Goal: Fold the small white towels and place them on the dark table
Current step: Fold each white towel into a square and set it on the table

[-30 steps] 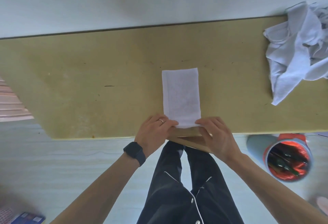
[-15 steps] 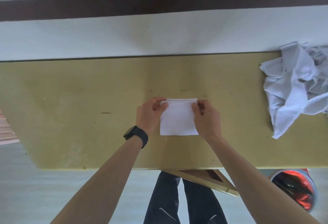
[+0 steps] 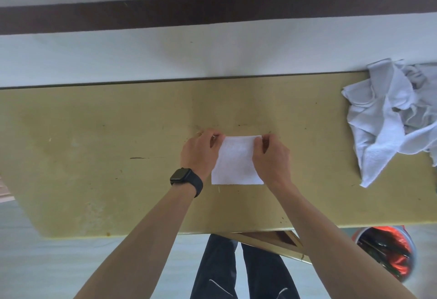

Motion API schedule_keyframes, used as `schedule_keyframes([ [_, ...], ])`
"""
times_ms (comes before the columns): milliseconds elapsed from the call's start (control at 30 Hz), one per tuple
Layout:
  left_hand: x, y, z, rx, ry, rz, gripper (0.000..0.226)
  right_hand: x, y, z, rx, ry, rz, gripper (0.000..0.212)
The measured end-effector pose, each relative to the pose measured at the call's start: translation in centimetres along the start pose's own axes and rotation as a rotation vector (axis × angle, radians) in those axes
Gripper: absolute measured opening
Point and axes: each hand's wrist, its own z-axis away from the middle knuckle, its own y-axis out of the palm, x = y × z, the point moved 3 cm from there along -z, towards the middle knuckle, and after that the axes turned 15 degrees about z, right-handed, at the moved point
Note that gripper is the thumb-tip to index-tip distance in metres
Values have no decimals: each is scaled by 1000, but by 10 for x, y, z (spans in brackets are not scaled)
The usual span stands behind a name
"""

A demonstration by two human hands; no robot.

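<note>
A small white towel, folded to a near square, lies flat in the middle of the yellowish table. My left hand pinches the towel's far left corner, and my right hand pinches its far right corner. Both hands cover the towel's side edges. A heap of loose white towels sits at the table's right end.
A white wall with a dark band runs behind the table. A round bin with red lining stands on the floor under the table's front right. My dark trouser legs are at the front edge.
The towel was a long strip a second ago; its near end was brought up onto the far end, halving it. My hands moved from the near edge to the far corners.
</note>
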Motion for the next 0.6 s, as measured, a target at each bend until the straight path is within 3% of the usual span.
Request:
schedule_keyframes([
  [433,-5,4,-2,-37,-37,-30,19,8,-10,-3,-39,104,234,19],
  [600,-3,2,13,-68,-138,-89,44,-8,-19,5,-37,171,112,28],
])
